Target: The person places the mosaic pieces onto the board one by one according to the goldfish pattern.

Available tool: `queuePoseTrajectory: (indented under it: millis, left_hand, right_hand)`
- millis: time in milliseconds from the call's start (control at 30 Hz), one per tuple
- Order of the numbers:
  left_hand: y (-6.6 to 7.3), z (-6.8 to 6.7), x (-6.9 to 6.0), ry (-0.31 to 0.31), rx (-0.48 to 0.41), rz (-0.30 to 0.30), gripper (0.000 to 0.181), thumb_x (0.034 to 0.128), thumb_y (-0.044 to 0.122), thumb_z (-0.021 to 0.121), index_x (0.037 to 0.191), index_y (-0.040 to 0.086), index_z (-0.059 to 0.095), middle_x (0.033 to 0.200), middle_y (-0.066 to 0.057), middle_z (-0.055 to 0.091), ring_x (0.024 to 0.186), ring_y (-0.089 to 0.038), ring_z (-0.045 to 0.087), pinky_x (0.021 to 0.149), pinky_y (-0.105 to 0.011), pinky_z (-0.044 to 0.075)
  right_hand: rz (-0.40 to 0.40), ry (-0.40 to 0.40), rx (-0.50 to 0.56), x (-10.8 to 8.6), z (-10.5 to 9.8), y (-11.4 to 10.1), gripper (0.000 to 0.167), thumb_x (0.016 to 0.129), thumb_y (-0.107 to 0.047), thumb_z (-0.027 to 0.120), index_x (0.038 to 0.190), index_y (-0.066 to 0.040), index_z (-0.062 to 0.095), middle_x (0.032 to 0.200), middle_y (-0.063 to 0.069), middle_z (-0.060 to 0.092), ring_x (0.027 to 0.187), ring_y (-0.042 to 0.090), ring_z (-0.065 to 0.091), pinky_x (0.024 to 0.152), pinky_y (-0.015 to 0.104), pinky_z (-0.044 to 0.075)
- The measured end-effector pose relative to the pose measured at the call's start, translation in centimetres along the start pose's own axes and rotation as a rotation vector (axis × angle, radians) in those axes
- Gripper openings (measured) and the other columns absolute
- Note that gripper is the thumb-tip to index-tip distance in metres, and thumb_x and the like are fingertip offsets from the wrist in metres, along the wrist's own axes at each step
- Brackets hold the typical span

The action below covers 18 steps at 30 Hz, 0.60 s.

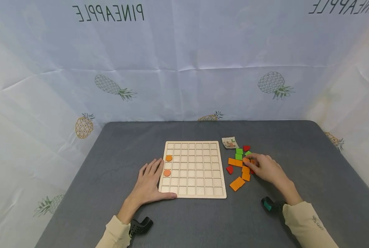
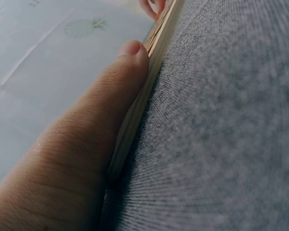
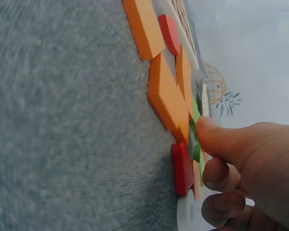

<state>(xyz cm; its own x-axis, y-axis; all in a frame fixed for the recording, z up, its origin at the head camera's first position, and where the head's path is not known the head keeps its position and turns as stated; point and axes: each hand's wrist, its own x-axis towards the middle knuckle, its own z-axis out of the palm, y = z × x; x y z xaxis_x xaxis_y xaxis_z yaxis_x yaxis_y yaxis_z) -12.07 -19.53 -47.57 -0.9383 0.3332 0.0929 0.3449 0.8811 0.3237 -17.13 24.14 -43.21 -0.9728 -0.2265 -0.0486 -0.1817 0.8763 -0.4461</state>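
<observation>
On the left edge of a pale wooden grid board (image 1: 192,169) lies my left hand (image 1: 148,184), fingers spread along the side and thumb at the near corner. In the left wrist view its thumb (image 2: 130,67) presses against the board's edge. Two orange discs (image 1: 169,158) sit in the board's left column. My right hand (image 1: 266,168) is over the loose pieces right of the board, thumb and forefinger pinching another orange disc (image 1: 246,160). In the right wrist view the hand (image 3: 260,163) hides that disc. Close by are orange blocks (image 1: 237,184) and a red piece (image 3: 182,168).
Green squares (image 1: 239,151) and more red pieces (image 1: 229,169) lie among the loose pieces. A small printed pattern card (image 1: 230,142) is beyond them, near the board's far right corner. The dark table (image 1: 197,224) meets a pineapple-print cloth (image 1: 184,93) at the back.
</observation>
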Motion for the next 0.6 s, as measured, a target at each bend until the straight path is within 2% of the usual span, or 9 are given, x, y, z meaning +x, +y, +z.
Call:
queuePoseTrajectory:
  millis: [267, 600]
  left_hand:
    - [0.1, -0.1, -0.1, 0.008, 0.004, 0.002, 0.133, 0.0687, 0.090, 0.063, 0.164, 0.008, 0.020, 0.169, -0.014, 0.028, 0.157, -0.036, 0.024, 0.122, -0.062, 0.020]
    - [0.0, 0.0, -0.1, 0.002, 0.004, -0.001, 0.133, 0.0684, 0.090, 0.063, 0.164, 0.009, 0.019, 0.169, -0.014, 0.028, 0.158, -0.036, 0.023, 0.122, -0.062, 0.020]
  right_hand:
    - [-0.031, 0.027, 0.012, -0.6, -0.5, -1.4, 0.040, 0.100, -0.027, 0.066, 0.129, 0.001, 0.066, 0.055, -0.004, 0.039, 0.048, 0.012, 0.035, 0.047, 0.023, 0.022]
    - [-0.050, 0.044, 0.022, -1.2, -0.8, -3.2, 0.036, 0.100, -0.024, 0.066, 0.126, 0.000, 0.068, 0.060, -0.002, 0.050, 0.048, 0.013, 0.042, 0.045, 0.024, 0.029]
